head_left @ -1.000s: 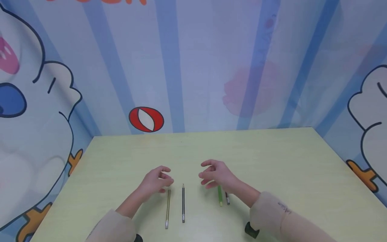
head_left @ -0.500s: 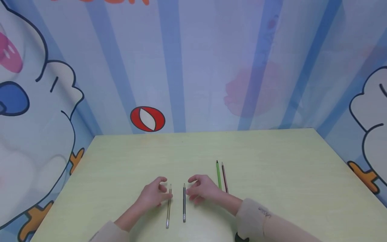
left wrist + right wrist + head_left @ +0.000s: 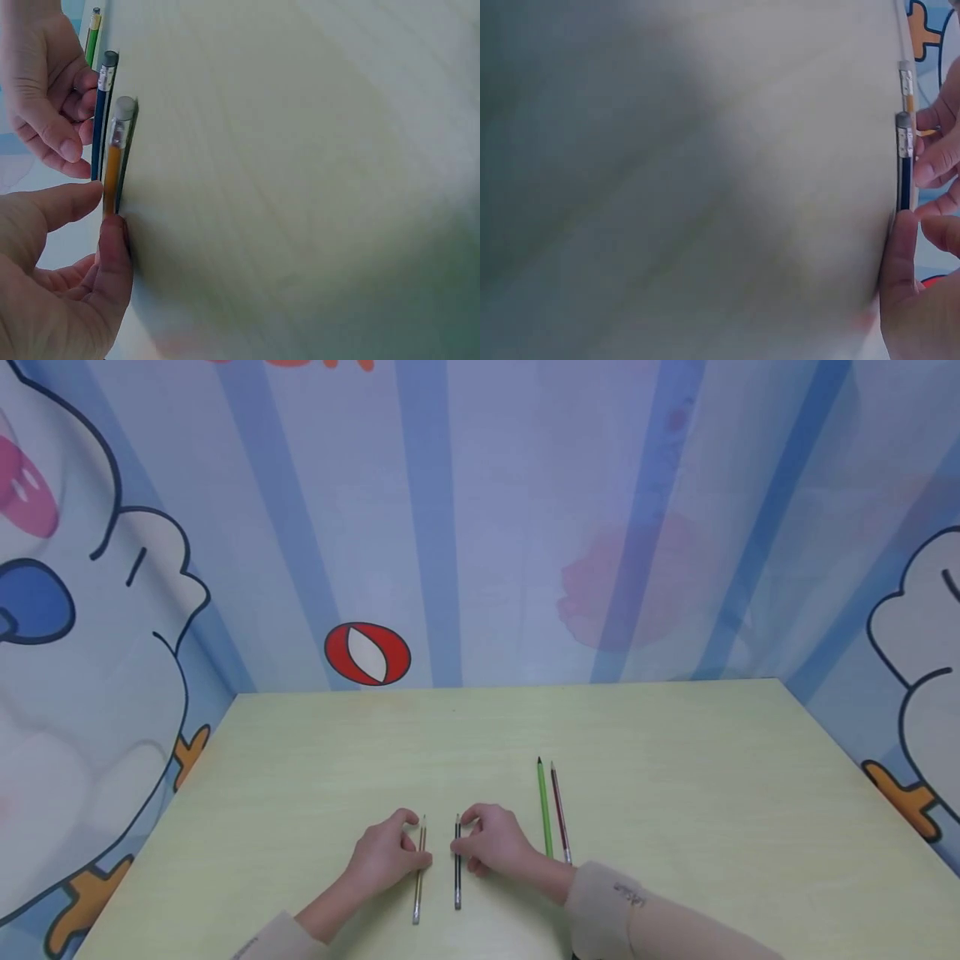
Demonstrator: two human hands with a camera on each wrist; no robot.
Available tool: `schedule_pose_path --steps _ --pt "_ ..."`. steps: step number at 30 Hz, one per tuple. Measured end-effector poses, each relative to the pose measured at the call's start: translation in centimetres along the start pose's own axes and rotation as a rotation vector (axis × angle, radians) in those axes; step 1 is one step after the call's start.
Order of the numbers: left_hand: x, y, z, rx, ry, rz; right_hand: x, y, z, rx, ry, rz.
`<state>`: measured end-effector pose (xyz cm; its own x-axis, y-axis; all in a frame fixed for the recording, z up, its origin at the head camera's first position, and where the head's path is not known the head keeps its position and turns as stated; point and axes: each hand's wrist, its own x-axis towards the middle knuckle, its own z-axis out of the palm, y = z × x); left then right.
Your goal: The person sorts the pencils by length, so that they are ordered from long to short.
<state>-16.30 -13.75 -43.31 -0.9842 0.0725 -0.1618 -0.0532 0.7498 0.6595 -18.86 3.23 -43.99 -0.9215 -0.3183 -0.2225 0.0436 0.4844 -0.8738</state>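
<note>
Left hand [image 3: 382, 857] and right hand [image 3: 498, 843] narrowly straddle yellow pencil [image 3: 112, 167] and dark pencil [image 3: 905, 180] respectively, presumably opposing thumb to finger across each shaft; whether they pinch, I cannot tell.

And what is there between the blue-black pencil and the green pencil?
In the head view, the right hand is between the blue-black pencil and green pencil.

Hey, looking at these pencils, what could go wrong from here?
The left hand and right hand are close together, so they might bump. A clumsy pinch could roll the yellow pencil or dark pencil lying on the table. The right sleeve appears close to the near end of the red pencil and might knock it.
</note>
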Motion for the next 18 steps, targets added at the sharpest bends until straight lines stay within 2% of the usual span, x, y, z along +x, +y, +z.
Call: schedule_pose_path --steps 6,13,18 --pt "-0.09 0.28 -0.01 0.009 0.014 0.014 0.27 0.24 0.71 -0.112 0.058 -0.045" --pt "0.08 0.5 0.2 0.016 0.015 -0.01 0.39 0.15 0.97 -0.153 0.064 -0.055" --pt "0.16 0.44 0.3 0.029 0.02 -0.003 0.26 -0.12 0.97 -0.169 0.065 -0.05"
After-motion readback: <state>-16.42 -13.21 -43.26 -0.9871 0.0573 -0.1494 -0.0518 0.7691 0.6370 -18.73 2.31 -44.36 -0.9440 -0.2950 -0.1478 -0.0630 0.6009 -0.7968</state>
